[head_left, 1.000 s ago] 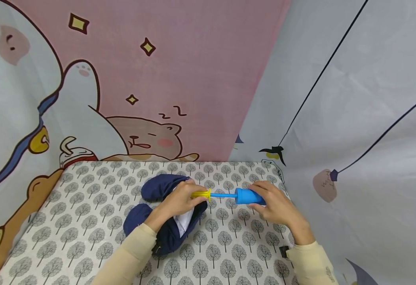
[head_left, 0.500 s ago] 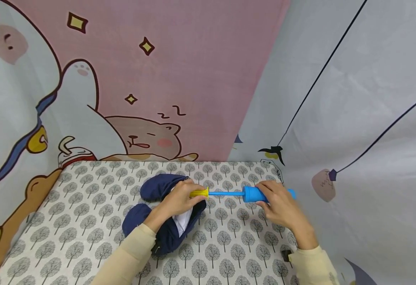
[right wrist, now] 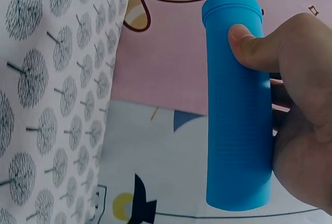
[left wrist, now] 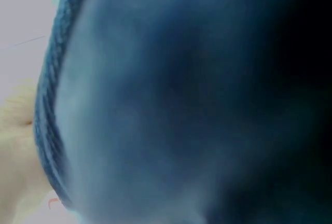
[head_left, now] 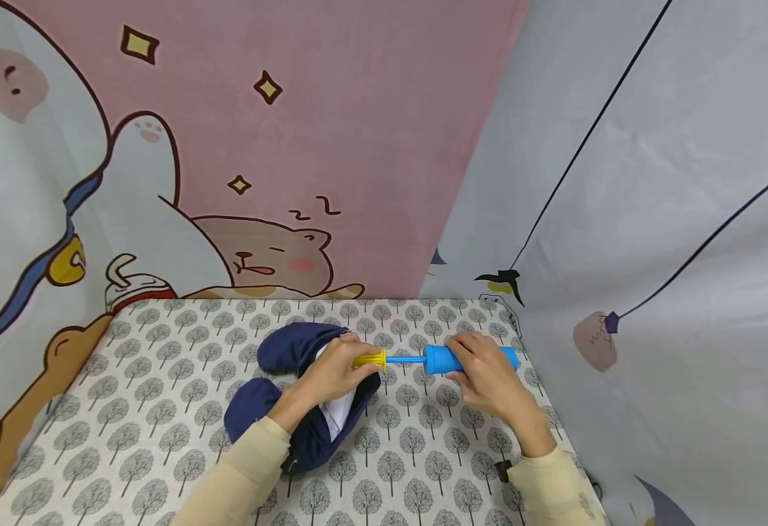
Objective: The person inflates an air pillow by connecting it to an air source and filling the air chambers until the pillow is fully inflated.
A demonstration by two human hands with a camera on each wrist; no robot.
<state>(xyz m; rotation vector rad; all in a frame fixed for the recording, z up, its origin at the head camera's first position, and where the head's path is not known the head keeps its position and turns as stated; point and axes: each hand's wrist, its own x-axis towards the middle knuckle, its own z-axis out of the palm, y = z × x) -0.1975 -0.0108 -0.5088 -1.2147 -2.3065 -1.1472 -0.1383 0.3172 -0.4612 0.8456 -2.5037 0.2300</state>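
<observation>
Over the cloth (head_left: 423, 475), left hand (head_left: 336, 371) holds yellow handle (head_left: 372, 359), right hand (head_left: 489, 374) grips blue barrel (right wrist: 238, 125); rod (head_left: 405, 359) is best kept straight.

The left sleeve (head_left: 235, 471) is long, pale cream and creased; the right sleeve (head_left: 557, 493) shares its colour. Beside the right cuff (head_left: 536, 462) sits a small black piece (head_left: 503, 471); behind that cuff lies a faint greyish marking (head_left: 586, 504).
</observation>
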